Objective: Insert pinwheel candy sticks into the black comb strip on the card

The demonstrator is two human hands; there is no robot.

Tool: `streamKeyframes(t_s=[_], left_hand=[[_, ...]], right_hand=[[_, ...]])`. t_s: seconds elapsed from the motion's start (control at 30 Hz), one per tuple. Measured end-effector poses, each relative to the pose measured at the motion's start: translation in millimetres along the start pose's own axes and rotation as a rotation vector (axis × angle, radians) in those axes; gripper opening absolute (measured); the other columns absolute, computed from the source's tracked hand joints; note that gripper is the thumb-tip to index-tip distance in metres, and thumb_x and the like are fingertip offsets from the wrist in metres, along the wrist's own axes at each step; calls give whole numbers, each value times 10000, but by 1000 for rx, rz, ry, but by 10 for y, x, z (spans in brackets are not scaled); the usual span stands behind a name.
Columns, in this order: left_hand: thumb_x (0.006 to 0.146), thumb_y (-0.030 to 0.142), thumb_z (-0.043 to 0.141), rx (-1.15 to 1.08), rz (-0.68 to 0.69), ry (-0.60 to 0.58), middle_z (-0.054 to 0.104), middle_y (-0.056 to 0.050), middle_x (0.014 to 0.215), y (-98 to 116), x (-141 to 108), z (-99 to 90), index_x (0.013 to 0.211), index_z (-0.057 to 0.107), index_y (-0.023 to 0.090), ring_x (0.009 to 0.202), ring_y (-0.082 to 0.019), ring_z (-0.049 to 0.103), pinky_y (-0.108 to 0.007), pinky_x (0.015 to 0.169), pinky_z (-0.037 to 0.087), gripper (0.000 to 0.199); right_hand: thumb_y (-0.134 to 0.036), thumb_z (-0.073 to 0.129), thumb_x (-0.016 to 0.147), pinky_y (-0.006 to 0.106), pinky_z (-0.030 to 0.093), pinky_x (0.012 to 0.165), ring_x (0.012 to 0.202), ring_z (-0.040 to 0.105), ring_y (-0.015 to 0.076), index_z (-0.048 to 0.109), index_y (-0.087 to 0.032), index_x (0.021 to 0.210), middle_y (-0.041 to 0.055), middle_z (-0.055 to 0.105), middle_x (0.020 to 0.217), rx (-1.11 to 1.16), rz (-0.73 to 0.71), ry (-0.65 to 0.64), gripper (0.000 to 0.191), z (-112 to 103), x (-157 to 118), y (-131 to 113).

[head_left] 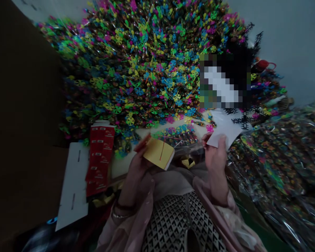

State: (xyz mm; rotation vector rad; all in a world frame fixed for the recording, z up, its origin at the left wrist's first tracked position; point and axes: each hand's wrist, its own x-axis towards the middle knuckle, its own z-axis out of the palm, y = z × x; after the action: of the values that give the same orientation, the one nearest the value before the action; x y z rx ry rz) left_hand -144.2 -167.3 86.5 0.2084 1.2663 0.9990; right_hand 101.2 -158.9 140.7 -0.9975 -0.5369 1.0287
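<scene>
My left hand (138, 162) is closed on a yellow card (159, 152), which is tilted and has a reddish edge and a thin red line across it. My right hand (217, 152) grips the lower part of a white sheet of paper (224, 129) between thumb and fingers. Between the hands, a row of small colourful plastic pieces (180, 135) lies at the table's near edge. Beyond them is a large heap of small clear-bodied items with bright fan-shaped wheels (147, 66). Part of the view above the white sheet is pixelated.
Red printed cards (100, 157) lie at the left, beside a long white board with slits (75, 185). Filled clear plastic bags (286, 164) cover the right side. Black lattice-like plastic pieces (244, 119) and a red object with a loop (262, 65) are at the right of the heap.
</scene>
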Motion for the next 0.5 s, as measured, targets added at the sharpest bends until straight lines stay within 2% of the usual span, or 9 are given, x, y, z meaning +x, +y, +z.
streamKeyframes(t_s=[0.1,0.17,0.27,0.37,0.43,0.5], left_hand=[[756,284,642,-79,-211,-139,730,-70,954,-147,-30,112,1025,664,142,876,-228,688,-340,788,556,305],[727,284,683,-68,-253,-252,718,-97,1033,-244,-72,168,1057,663,117,932,-242,680,-352,852,537,370],[689,318,741,5,-151,-305,692,-116,1119,-309,-148,224,1097,658,117,1024,-268,651,-349,892,512,462],[675,375,763,70,-32,-287,681,-120,1140,-249,-227,214,1143,640,136,1007,-276,652,-331,821,528,540],[669,399,762,93,2,-261,699,-111,1087,-151,-256,137,1157,631,148,933,-261,671,-310,746,536,564],[619,366,788,140,12,-230,730,-75,935,-18,-244,4,1071,668,156,822,-239,681,-285,674,531,513]], right_hand=[[-562,603,802,155,294,355,481,489,62,619,-203,849,-16,617,688,-47,61,-52,362,70,-120,-57],[-582,558,825,164,247,315,414,446,56,614,-195,821,-18,610,644,-44,122,-135,390,118,-192,-61],[-613,540,818,183,275,315,385,445,70,607,-189,764,-24,581,567,-45,155,-196,433,176,-251,-48],[-600,572,804,198,298,335,388,446,80,601,-191,717,-35,541,513,-35,115,-194,419,169,-238,-115],[-550,622,790,204,282,345,391,426,79,596,-202,677,-47,511,489,-4,27,-155,367,95,-185,-267],[-497,656,778,218,234,341,365,365,75,607,-222,649,-62,463,453,34,-122,-97,308,-44,-103,-503]])
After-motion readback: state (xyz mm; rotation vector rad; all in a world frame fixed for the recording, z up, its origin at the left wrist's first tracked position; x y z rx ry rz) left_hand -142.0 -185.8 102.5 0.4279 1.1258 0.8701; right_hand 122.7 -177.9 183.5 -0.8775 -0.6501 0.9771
